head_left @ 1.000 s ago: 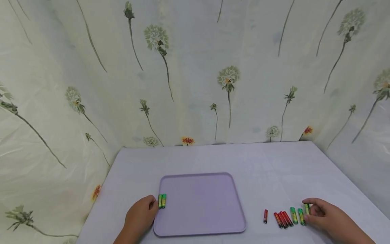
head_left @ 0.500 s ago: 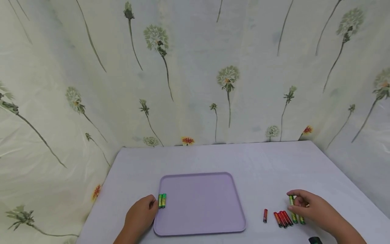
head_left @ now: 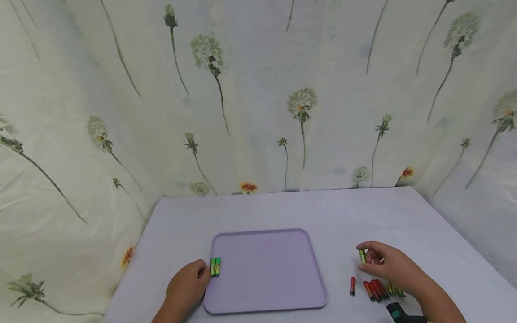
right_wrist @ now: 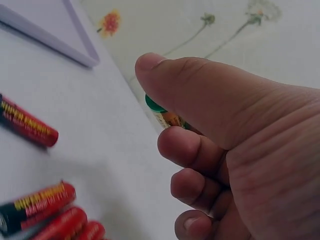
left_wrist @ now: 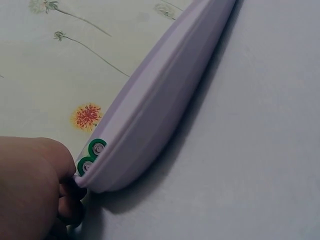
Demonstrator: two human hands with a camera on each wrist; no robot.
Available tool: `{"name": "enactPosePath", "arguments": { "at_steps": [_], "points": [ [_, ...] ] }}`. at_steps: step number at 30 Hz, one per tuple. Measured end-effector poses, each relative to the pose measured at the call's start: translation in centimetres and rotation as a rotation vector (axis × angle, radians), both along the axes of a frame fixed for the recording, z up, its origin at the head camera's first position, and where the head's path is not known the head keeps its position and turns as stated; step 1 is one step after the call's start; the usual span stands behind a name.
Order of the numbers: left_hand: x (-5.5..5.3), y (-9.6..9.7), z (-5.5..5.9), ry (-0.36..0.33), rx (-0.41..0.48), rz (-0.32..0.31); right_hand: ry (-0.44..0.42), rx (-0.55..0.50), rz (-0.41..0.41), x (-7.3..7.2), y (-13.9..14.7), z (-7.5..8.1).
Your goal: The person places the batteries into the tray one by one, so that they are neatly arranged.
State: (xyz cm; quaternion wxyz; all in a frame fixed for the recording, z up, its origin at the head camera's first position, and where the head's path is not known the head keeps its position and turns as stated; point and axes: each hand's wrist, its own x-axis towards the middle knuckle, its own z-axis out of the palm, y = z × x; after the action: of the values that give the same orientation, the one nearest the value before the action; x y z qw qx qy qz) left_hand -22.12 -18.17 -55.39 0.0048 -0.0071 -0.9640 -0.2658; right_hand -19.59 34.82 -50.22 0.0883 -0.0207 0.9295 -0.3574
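My left hand (head_left: 187, 285) grips the left rim of a lilac tray (head_left: 266, 273); the left wrist view shows thumb and fingers pinching the tray's rim (left_wrist: 81, 181). Just inside that rim lie two green batteries (head_left: 215, 267), side by side. My right hand (head_left: 389, 262) holds another green battery (head_left: 362, 256) between thumb and fingers, above the table to the right of the tray. In the right wrist view, the thumb and fingers hide most of this battery (right_wrist: 167, 117). Nearer the front lies a group of red batteries (head_left: 374, 290), with two green batteries (head_left: 390, 289) partly hidden beside my right wrist.
A single red battery (head_left: 352, 286) lies between the tray and the red group. By my right forearm is a dark object (head_left: 404, 313), cut off by the frame's lower edge. A flower-patterned curtain (head_left: 258, 112) hangs behind the white-covered table (head_left: 282, 208).
My right hand has lifted a green battery from the right end of the row and carried it left, past the red batteries. The left hand and tray have stayed put.
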Motion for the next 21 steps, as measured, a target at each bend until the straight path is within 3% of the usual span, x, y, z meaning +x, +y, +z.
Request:
{"name": "enactPosePath", "arguments": {
  "at_steps": [7,21],
  "points": [
    [0.0,0.1,-0.2,-0.021,-0.003,0.002,-0.008,-0.078,0.046,-0.8,-2.1,0.0],
    [-0.2,-0.1,0.1,-0.019,-0.012,0.014,0.1,-0.079,0.158,-2.9,-7.6,-0.2]
  ]
}}
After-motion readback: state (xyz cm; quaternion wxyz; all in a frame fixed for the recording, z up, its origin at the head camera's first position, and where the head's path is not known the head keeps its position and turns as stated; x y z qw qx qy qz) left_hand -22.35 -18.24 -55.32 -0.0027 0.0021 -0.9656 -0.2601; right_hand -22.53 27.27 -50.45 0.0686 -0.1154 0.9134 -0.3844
